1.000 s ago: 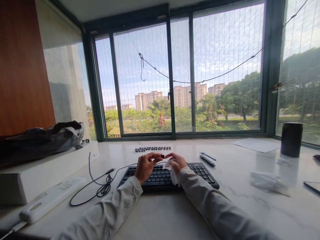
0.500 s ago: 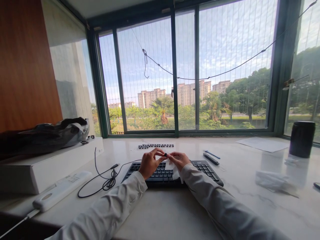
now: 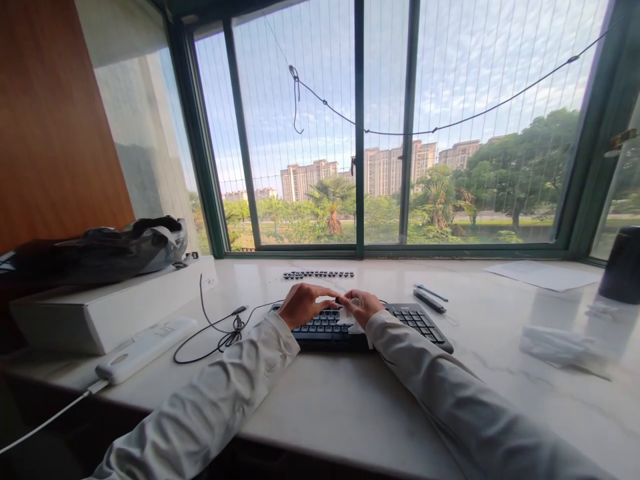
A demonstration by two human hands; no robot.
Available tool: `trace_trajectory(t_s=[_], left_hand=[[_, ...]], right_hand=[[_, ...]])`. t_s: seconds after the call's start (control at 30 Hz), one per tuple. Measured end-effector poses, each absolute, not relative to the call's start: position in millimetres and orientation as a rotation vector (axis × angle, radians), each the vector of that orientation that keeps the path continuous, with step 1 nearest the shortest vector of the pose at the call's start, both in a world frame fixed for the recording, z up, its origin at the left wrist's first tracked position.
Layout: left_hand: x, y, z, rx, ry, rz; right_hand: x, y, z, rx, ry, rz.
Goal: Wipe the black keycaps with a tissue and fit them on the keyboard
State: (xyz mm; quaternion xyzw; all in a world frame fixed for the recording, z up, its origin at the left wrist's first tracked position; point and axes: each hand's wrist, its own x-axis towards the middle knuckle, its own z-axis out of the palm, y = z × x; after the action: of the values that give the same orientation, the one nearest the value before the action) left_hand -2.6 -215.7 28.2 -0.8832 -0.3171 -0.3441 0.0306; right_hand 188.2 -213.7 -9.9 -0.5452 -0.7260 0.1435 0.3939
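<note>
Above a black keyboard (image 3: 419, 321), my hands meet at the fingertips around a small black keycap (image 3: 337, 301). My left hand (image 3: 304, 305) pinches the keycap from the left. From the other side, my right hand (image 3: 365, 307) touches it with closed fingers and holds a crumpled white wipe (image 3: 346, 316) that hangs over the keys. Part of the keyboard is hidden behind the hands and sleeves. Past the keyboard, several loose black keycaps (image 3: 319, 275) lie in rows on the white marbled counter (image 3: 320, 400).
A coiled black cable (image 3: 230, 338) and a white power strip (image 3: 145, 350) lie left, before a white box (image 3: 90, 320) bearing a black bag (image 3: 110, 250). Right are a blue pen (image 3: 431, 292), a black pen-like tool (image 3: 429, 302), clear plastic (image 3: 563, 347), paper (image 3: 543, 273) and a black cylinder (image 3: 623, 267).
The whole view has shifted, so the counter's front edge shows more. My fingers have changed position slightly around the keycap; both hands remain together over the keyboard.
</note>
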Motion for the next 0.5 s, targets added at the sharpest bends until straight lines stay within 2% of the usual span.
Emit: trace_trajectory(t_s=[0.23,0.4,0.5], left_hand=[[-15,-212,39,-2.881,-0.940,-0.890],[-41,-196,52,-2.916,-1.165,-0.939],[-59,-184,52,-3.026,-1.311,-0.725]], right_hand=[[186,-210,-18,-1.401,-1.854,0.297],[185,-211,-18,-1.406,-1.850,0.278],[183,-216,-16,-1.420,-1.868,0.312]])
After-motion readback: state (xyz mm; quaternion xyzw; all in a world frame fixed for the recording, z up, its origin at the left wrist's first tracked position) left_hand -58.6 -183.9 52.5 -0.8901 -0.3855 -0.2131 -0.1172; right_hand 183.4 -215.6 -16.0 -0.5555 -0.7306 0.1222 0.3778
